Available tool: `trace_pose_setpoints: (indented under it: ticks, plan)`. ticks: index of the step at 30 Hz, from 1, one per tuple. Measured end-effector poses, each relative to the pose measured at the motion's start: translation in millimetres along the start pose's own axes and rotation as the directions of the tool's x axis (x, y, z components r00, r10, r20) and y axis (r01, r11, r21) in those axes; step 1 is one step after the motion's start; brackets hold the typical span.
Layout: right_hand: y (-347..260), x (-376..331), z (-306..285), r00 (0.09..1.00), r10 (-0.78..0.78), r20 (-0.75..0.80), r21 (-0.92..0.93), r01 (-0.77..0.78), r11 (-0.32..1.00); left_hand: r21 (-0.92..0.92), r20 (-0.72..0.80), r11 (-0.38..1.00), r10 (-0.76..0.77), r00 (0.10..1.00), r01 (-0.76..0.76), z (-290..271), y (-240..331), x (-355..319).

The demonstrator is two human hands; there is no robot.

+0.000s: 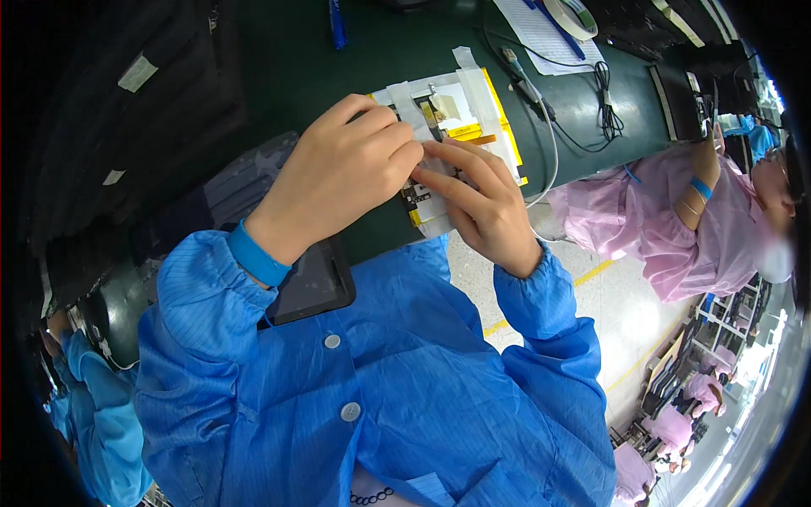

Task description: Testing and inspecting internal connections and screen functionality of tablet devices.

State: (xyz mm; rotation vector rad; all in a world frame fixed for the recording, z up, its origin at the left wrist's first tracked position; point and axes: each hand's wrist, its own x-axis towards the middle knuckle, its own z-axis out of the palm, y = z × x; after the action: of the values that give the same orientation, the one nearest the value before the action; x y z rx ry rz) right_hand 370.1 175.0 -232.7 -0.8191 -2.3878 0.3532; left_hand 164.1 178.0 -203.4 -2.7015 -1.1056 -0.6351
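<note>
Head view: panel (456,100) on surface (642,101); left hand (351,160) over its left side, right hand (490,203) over its near right, fingertips bunched close together, contact hidden, can't tell if clamped. Probably steadied from both sides; tape strips (480,93) seemingly secure parts. Paper (528,38) beyond panel, rightward: writing too small to read.

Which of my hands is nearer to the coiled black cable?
Your right hand: it's left of the coiled black cable and closer to your body; your left hand is farther left, past the right one.

Matt tape strips (479,93), creased cloth smock (431,338)
</note>
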Motion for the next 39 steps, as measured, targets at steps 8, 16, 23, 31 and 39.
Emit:
trace_pose_setpoints:
  ticks: [8,16,23,31,39]
  plan:
    - [-1,3,0,0.999,0.037,0.011,-0.016,-0.037,0.999,0.047,-0.002,0.997,0.064,0.998,-0.064,2,-4,1]
    - [-4,3,-4,1.000,-0.008,0.021,-0.024,0.009,1.000,-0.057,0.131,0.902,-0.417,0.899,0.427,-16,-7,-12]
    - [-58,7,4,0.999,0.031,0.022,0.103,-0.033,0.994,-0.445,0.033,0.688,-0.627,0.778,0.573,-93,6,-54]
    - [-138,5,24,0.959,0.276,0.068,0.382,-0.281,0.881,0.022,0.434,0.803,-0.544,0.718,0.595,-103,51,-139]
    - [-148,1,29,0.850,0.521,0.076,0.919,-0.263,0.294,0.067,0.275,0.819,-0.564,0.778,0.570,-100,55,-141]
